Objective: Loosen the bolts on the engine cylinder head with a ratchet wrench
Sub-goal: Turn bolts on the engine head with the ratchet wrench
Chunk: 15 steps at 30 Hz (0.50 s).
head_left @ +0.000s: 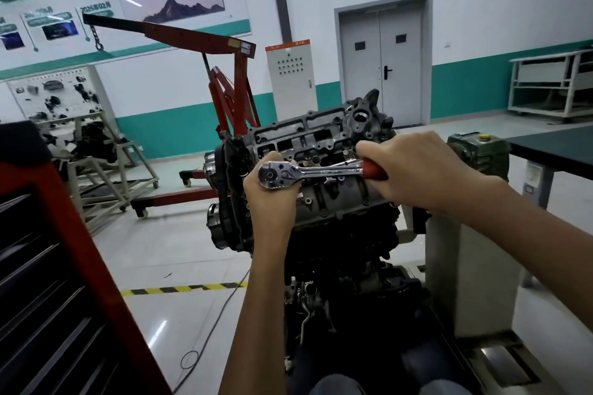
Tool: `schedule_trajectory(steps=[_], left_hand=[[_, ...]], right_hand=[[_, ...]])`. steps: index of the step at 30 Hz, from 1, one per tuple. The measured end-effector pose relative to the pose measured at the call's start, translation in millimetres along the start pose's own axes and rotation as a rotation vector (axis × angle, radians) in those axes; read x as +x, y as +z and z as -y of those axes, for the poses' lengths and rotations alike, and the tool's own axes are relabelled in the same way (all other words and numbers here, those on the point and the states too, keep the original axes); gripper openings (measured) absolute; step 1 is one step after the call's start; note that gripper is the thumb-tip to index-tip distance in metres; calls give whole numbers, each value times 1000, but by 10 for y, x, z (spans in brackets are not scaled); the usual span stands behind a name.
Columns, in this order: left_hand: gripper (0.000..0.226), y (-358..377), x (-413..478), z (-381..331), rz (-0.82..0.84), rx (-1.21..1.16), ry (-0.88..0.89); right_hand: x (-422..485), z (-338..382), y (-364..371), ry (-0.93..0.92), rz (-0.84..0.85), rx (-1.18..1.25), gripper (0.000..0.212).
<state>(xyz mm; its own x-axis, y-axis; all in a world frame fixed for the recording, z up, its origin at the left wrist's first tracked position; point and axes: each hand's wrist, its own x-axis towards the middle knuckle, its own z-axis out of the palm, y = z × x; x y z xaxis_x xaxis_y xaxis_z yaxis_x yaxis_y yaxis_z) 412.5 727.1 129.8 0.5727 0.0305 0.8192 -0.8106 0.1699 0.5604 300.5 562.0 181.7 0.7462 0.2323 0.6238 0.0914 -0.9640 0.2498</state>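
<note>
Wrench axis relative to cylinder head

Tool: ratchet wrench (308, 172) is held level, long axis running left to right, drive end (271, 175) at the left. The left hand (269, 202) grip is closed round the drive end; the right hand (417, 170) grip is wrapped round the red handle (373, 170). The cylinder head (308, 135) lies just beyond and below the tool. Seating on a bolt is hidden by the left hand. Judgement: swing is best driven from the right, pivot steadied at the left.
</note>
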Motion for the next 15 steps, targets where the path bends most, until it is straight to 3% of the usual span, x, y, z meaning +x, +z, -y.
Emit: schedule_trajectory(steps=[5,10,12,13,15], left_hand=[[30,88,-78,-17,-12,3,-2],[34,355,-116,-42,-37,7,42],[44,395,-97,-55,-34,29,-86],[38,400,-72,-26,-47,-64,-178],[32,386,-19,2,-115,-81,-148]], right_hand=[[-313,317,246,195,15,139,18],[-569,965,618,501,-32,755,20],[-580,1168,700,529,-35,958,15],[-579,1174,718,513,-35,968,15],[-579,988,684,427,-33,848,24]])
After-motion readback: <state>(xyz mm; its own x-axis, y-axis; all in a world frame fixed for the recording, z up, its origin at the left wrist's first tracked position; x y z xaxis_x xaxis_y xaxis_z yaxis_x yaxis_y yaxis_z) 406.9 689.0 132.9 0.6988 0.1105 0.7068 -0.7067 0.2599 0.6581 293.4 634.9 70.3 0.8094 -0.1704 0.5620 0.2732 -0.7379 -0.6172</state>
